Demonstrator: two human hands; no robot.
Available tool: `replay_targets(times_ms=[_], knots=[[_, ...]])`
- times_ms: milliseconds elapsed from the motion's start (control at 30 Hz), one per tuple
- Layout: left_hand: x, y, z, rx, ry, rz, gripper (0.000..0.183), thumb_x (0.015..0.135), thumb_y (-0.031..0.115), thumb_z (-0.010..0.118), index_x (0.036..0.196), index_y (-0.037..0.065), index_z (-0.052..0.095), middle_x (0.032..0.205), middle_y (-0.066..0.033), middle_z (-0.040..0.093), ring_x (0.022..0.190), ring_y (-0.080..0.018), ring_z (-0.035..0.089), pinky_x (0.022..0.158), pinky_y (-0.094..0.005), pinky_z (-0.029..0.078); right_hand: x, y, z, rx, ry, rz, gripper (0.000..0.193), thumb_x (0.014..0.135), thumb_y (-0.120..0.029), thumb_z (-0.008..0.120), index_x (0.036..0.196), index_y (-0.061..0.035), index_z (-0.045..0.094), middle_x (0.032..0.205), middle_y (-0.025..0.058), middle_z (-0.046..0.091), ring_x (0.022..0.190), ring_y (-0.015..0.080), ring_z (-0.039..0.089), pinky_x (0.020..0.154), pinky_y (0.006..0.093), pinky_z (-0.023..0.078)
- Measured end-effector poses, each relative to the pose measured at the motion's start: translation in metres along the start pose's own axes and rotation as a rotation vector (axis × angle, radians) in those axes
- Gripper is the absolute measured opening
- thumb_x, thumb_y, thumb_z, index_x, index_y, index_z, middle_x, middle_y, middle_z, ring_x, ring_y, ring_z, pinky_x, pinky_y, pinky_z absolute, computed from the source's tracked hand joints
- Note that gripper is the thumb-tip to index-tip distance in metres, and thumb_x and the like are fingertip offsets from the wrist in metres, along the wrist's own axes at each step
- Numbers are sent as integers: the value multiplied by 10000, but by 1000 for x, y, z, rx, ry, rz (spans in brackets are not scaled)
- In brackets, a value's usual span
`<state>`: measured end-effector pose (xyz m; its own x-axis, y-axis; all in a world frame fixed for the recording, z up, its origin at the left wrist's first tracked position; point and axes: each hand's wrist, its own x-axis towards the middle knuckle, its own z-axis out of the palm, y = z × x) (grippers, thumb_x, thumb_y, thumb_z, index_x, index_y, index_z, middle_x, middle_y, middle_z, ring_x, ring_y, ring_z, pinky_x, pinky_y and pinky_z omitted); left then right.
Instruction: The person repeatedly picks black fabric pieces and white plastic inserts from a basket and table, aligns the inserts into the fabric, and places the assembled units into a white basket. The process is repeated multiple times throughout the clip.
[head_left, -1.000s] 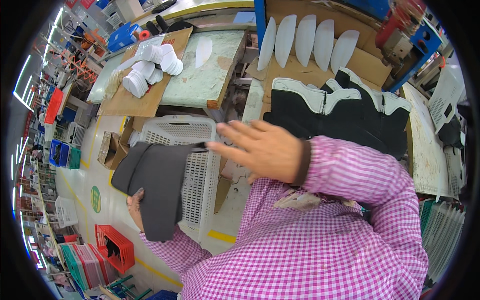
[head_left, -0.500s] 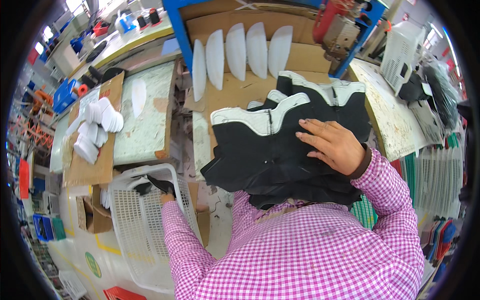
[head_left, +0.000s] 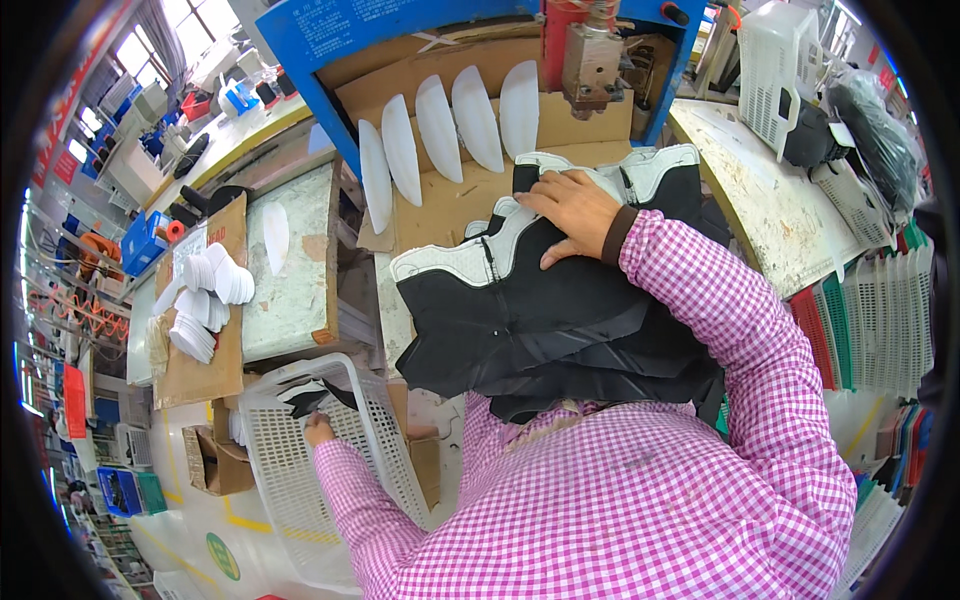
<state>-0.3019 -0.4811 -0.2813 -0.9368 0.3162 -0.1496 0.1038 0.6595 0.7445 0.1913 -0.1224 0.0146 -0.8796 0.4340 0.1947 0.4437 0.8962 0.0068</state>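
Observation:
A pile of black cut fabric pieces [head_left: 570, 310] with white shaped edging [head_left: 440, 262] lies in front of me, overhanging toward my lap. My right hand [head_left: 575, 215] rests on the pile near the far piece's white edging. Its fingers are stretched out and its thumb stands apart. To the left, my left hand [head_left: 318, 430] reaches down into a white plastic basket [head_left: 345, 375]. It is right by a black-and-white piece [head_left: 312, 400] inside. Its fingertips are too small and hidden to show whether they grip that piece.
Beyond the pile, white half-moon pieces [head_left: 476, 120] lean on cardboard inside a blue machine frame [head_left: 310, 45]. A red and metal press head [head_left: 592, 65] hangs above. White pads [head_left: 205, 310] sit on cardboard at the left. Baskets [head_left: 885, 320] stand at the right.
My right hand has moved left and away from me, up to the white edging. My left hand has shifted left within the basket. The view has tilted up somewhat.

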Motion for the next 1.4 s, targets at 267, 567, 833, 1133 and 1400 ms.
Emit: replay_targets(times_ms=[267, 567, 833, 1133, 1400], knots=[[-158, 181, -66, -725, -492, 323, 206, 824, 42, 557, 1011, -9, 626, 1005, -154, 660, 859, -199, 634, 766, -306, 504, -31, -37, -64, 548, 283, -49, 375, 656, -95, 783, 965, -30, 580, 929, 83, 513, 896, 235, 521, 771, 338, 435], [-244, 235, 39, -991, -1485, 419, 530, 820, 82, 582, 1324, 42, 423, 1359, -151, 439, 1251, -291, 430, 1033, -463, 366, -70, -32, -110, 1030, 550, -30, 287, 728, -113, 750, 963, -35, 605, 915, 59, 573, 870, 152, 557, 783, 268, 435], [-311, 325, 25, -1400, -1185, -172, 348, 898, 100, 541, 1221, -18, 491, 1254, -157, 530, 1153, -281, 519, 1017, -449, 401, -93, 6, -52, 1204, 473, 310, 531, 825, -217, 696, 1263, -1, 486, 1119, 137, 604, 966, 196, 596, 807, 291, 485], [-289, 357, 83, -1503, -1057, -226, 223, 897, 56, 536, 1108, -1, 577, 1147, -120, 607, 1085, -262, 569, 979, -416, 447, -153, 11, -6, 2090, 302, 586, 477, 824, -179, 675, 1211, 31, 490, 1063, 120, 634, 945, 196, 633, 862, 308, 503], [-264, 390, 91, -1464, -828, -80, 429, 855, 130, 598, 1245, 14, 465, 1235, -141, 545, 1113, -306, 538, 928, -467, 460, -118, 55, -42, 1747, 472, 761, 319, 809, -68, 664, 1094, 4, 540, 948, 89, 648, 782, 149, 647, 675, 245, 533]])
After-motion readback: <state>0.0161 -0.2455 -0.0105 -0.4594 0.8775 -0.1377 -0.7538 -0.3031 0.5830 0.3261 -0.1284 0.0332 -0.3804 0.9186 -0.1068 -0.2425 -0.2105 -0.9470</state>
